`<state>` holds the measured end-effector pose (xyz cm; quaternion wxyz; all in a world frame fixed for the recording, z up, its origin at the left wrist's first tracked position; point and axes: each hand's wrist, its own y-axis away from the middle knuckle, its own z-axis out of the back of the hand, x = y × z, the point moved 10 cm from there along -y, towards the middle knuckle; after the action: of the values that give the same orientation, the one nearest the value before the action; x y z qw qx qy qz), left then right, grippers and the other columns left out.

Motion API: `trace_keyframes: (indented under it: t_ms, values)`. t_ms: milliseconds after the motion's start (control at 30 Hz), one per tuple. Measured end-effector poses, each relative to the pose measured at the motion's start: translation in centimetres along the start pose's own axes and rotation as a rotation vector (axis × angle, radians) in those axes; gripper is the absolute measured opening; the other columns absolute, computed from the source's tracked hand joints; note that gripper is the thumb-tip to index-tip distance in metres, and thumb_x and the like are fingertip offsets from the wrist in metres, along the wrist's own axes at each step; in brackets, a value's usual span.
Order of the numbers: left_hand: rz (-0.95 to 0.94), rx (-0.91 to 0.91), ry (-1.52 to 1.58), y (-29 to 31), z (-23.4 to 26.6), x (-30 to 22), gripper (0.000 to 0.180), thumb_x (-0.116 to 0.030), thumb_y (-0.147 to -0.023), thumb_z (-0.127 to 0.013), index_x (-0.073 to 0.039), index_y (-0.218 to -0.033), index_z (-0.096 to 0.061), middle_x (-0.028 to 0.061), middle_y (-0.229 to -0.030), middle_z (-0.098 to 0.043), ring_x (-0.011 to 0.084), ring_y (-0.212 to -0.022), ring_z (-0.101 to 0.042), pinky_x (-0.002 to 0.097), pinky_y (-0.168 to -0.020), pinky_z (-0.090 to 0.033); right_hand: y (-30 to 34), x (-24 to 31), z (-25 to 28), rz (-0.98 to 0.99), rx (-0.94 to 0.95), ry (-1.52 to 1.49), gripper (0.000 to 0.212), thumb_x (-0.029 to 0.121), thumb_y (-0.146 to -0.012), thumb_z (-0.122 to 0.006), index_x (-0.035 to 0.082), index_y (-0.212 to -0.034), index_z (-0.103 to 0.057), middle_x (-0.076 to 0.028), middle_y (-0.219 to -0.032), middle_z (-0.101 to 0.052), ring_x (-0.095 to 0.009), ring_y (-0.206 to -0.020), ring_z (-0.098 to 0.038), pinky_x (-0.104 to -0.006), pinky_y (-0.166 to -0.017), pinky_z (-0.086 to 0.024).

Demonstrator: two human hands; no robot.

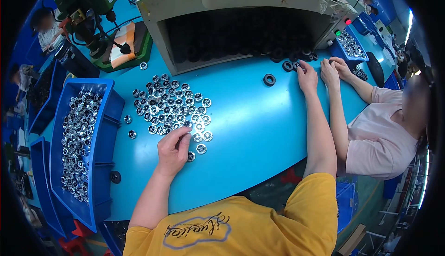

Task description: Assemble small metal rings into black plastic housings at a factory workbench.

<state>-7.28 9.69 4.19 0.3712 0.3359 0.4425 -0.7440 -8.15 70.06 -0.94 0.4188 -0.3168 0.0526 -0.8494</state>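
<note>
My left hand is closed in a pinch at the near edge of a spread of small chrome wheel hubs with dark centres. Its thumb and forefinger are on one hub. Farther off, beside the mouth of a pale box, my right hand has its fingers closed on a small black rubber tyre. Part of that tyre is hidden by the fingers. Another black tyre lies just left of it, and a loose tyre rests nearer on the blue tabletop.
The open box at the back holds many black tyres. A blue bin of chrome hubs stands left; another blue bin is far right. A co-worker's hands work close beside my right arm. A green machine stands back left.
</note>
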Motion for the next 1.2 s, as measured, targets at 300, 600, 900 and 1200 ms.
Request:
trace_keyframes:
  t_ms: [300,600,900,1200]
  values:
    - [-0.055,-0.033,-0.019,-0.1,0.2,-0.9,0.018,0.003,-0.089,-0.072,-0.003,-0.106,-0.074,0.0117,-0.091,-0.075,0.0185,-0.066,-0.067,0.0292,-0.058,-0.051,5.6,18.1,4.2,0.510,-0.176,-0.107,0.029,0.015,-0.090,-0.072,0.011,-0.119,-0.071,-0.012,-0.118,-0.068,-0.034,-0.108,-0.062,-0.0434,-0.096,-0.049]
    - [-0.071,-0.036,-0.031,-0.3,0.4,-1.0,0.018,0.002,-0.090,-0.072,-0.004,-0.106,-0.074,0.0121,-0.088,-0.074,0.0206,-0.066,-0.067,0.0309,-0.058,-0.051,9.8,36.3,-2.3,0.856,-0.081,-0.353,0.028,0.010,-0.091,-0.065,0.007,-0.119,-0.068,-0.013,-0.113,-0.067,-0.035,-0.106,-0.063,-0.0434,-0.092,-0.054]
    - [-0.059,0.010,-0.065,-0.8,0.2,-1.1,0.017,0.000,-0.090,-0.073,-0.005,-0.106,-0.073,0.0121,-0.087,-0.074,0.0275,-0.071,-0.070,0.0362,-0.064,-0.054,5.7,49.2,-21.7,0.826,0.034,-0.158,0.054,0.030,-0.100,-0.059,0.009,-0.149,-0.051,-0.022,-0.149,-0.054,-0.036,-0.140,-0.050,-0.0473,-0.122,-0.033]
    - [-0.078,0.034,-0.067,-1.5,0.5,-1.3,0.018,0.003,-0.089,-0.072,-0.003,-0.106,-0.071,0.0116,-0.081,-0.071,0.0269,-0.068,-0.070,0.0355,-0.060,-0.054,2.5,53.5,-16.6,0.633,-0.471,-0.298,0.048,0.037,-0.103,-0.054,0.006,-0.140,-0.060,-0.021,-0.139,-0.061,-0.035,-0.131,-0.056,-0.0498,-0.113,-0.041]
